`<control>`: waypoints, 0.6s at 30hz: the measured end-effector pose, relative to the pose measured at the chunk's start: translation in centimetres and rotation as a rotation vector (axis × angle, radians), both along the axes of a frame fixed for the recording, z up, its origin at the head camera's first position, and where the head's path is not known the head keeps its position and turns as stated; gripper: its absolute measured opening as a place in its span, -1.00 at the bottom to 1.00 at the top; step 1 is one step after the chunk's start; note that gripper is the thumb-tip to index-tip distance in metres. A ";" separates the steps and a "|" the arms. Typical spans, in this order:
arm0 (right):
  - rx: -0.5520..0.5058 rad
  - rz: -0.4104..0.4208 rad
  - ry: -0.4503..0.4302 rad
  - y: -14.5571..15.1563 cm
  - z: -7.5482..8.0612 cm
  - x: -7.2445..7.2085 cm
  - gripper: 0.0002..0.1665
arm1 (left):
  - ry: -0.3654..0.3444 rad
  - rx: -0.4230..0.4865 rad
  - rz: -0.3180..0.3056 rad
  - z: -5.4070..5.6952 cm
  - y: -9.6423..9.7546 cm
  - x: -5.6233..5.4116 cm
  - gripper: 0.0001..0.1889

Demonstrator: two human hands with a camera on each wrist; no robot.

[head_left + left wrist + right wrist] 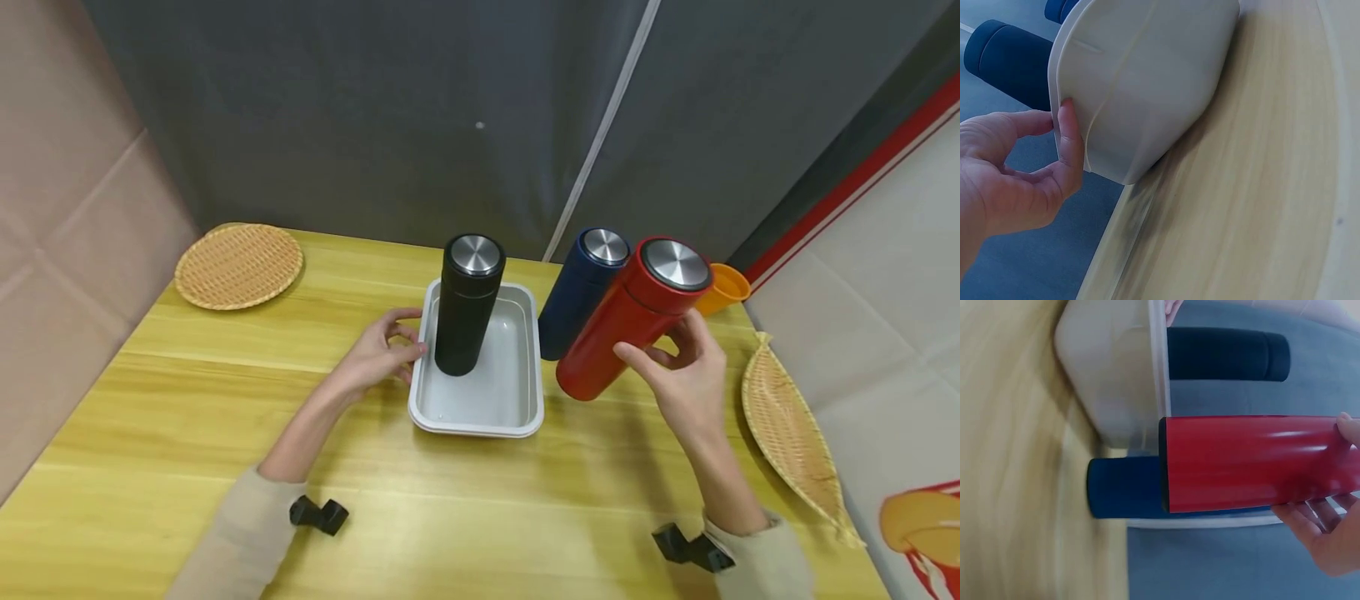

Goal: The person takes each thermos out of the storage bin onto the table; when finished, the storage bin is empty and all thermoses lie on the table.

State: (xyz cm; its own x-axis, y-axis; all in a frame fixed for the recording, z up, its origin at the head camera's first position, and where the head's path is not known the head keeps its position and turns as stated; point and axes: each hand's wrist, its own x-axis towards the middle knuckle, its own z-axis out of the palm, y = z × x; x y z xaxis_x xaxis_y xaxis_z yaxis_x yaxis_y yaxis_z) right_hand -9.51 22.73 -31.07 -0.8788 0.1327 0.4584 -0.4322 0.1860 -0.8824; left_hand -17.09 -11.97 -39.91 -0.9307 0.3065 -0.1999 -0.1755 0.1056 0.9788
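Observation:
A light grey plastic tub point(504, 398) stands on the table with a black thermos point(469, 312) upright inside it, toward its left side. My left hand point(380, 352) pinches the tub's left rim, thumb and fingers on either side of it in the left wrist view. My right hand point(688, 375) grips a red thermos point(1241, 464) by its upper part. The red thermos is raised off the table and tilted, its base toward the tub's right side. Behind it, a blue thermos point(572, 296) stands just right of the tub, partly hidden.
Two round woven trays point(240, 265) overlap at the back left of the wooden table point(360, 517). An orange cup point(726, 287) stands at the back right, behind the red thermos. A leaf-shaped woven basket point(795, 425) lies along the right edge. Dark curtain point(375, 125) hangs behind the table.

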 end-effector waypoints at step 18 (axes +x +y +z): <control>0.065 -0.217 -0.061 2.3 -3.2 -2.7 -0.38 | -0.006 0.009 0.008 -0.2 0.0 0.0 -0.34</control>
